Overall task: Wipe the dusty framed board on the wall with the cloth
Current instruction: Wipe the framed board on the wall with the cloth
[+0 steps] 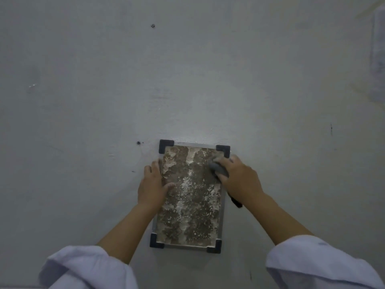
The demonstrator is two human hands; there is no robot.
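A small framed board (188,205) with a metal rim and dark corner caps hangs on the pale wall, low in the view. Its brown face is blotched with white dust. My left hand (152,185) grips the board's left edge, thumb lying across the face. My right hand (239,178) is closed on a grey cloth (218,168) and presses it against the board's upper right part, just under the top right corner cap. A dark end of the cloth (236,202) hangs below my right wrist.
The wall (187,80) fills the view. Two small screws or holes show in it, one (138,142) just left of the board's top and one (153,25) high up. A pale sheet (378,59) is fixed at the far right edge.
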